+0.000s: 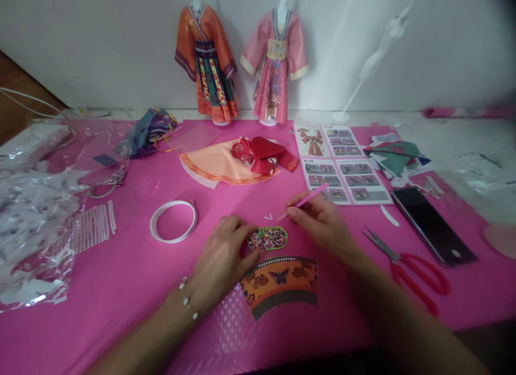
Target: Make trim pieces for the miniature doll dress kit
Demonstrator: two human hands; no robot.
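My left hand (228,243) rests on the pink sheet, its thumb and forefinger closed around the left end of a small green-rimmed oval tray (268,238) full of multicoloured specks like tiny beads. A slim pink pen-like stick (312,195) is pinched in my right hand (318,219), its tip pointing down just above the tray's right end. Small white strips (268,217) lie just beyond the tray. Nearer to me is a curved orange fabric piece (280,281) with a butterfly print and a row of pearls along its top edge.
Red-handled scissors (403,262) and a black phone (433,224) lie at right, below a printed instruction sheet (342,165). A tape roll (174,221) and plastic bags (36,213) are at left. Two dressed doll forms (209,68) stand behind a peach fabric piece (217,160).
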